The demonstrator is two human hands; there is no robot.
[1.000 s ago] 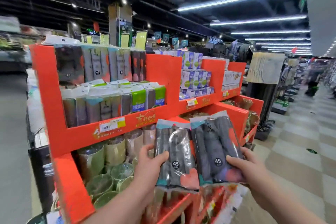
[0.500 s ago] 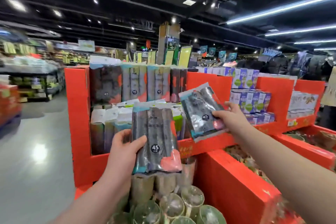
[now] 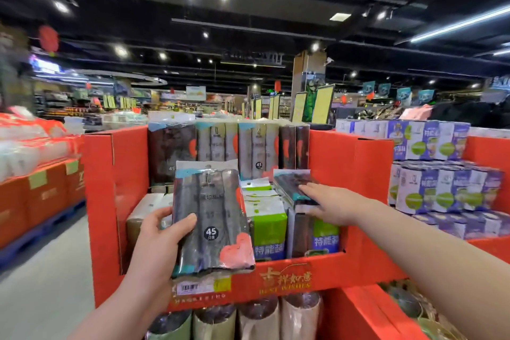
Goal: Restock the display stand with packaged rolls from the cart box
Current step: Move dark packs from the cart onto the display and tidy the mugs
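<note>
My left hand (image 3: 158,232) grips a dark pack of rolls (image 3: 211,221) marked 45, upright in front of the red display stand (image 3: 358,182). My right hand (image 3: 331,205) reaches over the stand's middle shelf and rests with straight fingers on a second dark pack (image 3: 294,185), which lies flat on top of the packs standing there. Several more dark packs (image 3: 259,150) stand in a row on the top shelf behind. The cart box is out of view.
Green and blue labelled packs (image 3: 269,226) fill the middle shelf. Paper-wrapped rolls (image 3: 259,317) stand in the bottom tier. Purple boxes (image 3: 430,188) are stacked on the right section. An orange pallet display (image 3: 41,188) stands at the left across the grey floor.
I have stepped closer to the stand. My right hand carried its pack forward and laid it on the middle shelf's packs, fingers now straight. My left hand still holds its pack.
</note>
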